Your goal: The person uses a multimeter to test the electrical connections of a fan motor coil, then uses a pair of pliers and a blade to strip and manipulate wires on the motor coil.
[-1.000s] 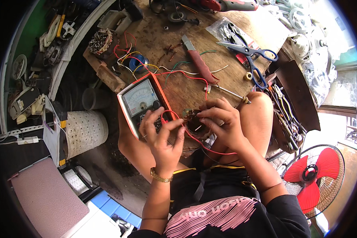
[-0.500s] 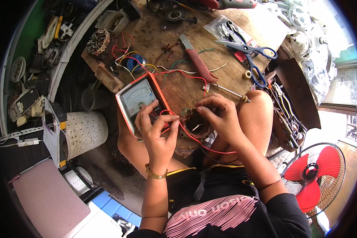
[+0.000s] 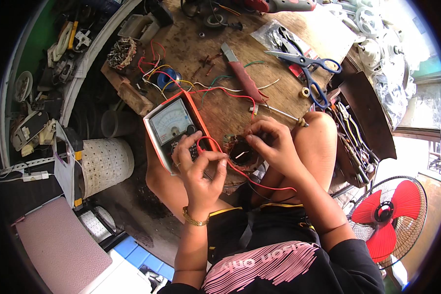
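Note:
Beside an orange-framed analog multimeter (image 3: 170, 125), my left hand (image 3: 196, 169) has its thumb and index finger nearly together by the red test lead (image 3: 259, 184); what they pinch, if anything, is too small to make out. The other fingers curl over the meter's lower panel. At the upper right rim of a round copper-wound motor stator (image 3: 245, 164), my right hand (image 3: 269, 139) pinches with thumb and fingertips. Its grip hides what it holds. The stator sits between my knees, a pale strip showing in its dark opening. From the meter, the red lead curves below the stator toward my right forearm.
On the wooden worktop (image 3: 215, 105) lie a red-handled knife (image 3: 245, 81), blue scissors (image 3: 311, 71), a solder spool (image 3: 168, 79) and loose coloured wires. A metal toolbox (image 3: 353, 132) stands at right, above a red-bladed fan (image 3: 383, 213). A patterned bin (image 3: 107, 164) is at left.
My left hand has drawn down and slightly right, away from the stator's rim, uncovering more of the meter's dial. The red lead's loop has shifted with it. My right hand stays nearly in place.

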The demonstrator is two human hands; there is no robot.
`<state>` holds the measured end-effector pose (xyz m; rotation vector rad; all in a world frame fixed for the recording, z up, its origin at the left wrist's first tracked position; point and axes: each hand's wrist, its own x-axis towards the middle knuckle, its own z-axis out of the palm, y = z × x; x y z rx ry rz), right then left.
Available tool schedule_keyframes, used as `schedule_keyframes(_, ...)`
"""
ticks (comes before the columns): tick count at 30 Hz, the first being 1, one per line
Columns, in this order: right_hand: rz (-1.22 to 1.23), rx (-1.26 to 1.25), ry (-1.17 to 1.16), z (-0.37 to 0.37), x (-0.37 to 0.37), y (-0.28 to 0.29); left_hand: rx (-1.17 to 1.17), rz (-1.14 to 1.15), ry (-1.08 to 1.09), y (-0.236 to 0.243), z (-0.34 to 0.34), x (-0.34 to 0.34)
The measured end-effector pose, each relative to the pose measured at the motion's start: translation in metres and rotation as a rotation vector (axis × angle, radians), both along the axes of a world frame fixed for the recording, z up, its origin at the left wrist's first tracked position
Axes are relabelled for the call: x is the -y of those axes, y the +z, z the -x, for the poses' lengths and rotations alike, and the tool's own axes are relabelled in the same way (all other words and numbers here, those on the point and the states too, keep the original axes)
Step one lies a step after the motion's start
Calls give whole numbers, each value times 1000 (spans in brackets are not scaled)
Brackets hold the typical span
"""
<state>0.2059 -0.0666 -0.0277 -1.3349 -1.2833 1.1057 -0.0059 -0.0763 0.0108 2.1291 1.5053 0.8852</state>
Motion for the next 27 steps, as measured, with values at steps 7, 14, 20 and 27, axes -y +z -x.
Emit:
schedule_keyframes(7,-199,184,150,-7,9,6,-117,-71,1,-8,-10,22)
schedule_keyframes(14,-210,299,275,2,4,16,-175,-86,-71,1,-10,16)
schedule_keyframes(20,-240,311,289,-3,11,8,-119,-41,67,3,7,-12)
schedule_keyframes(27,-276,349,238,0,15,8,-291,40,5,13,-5,-31)
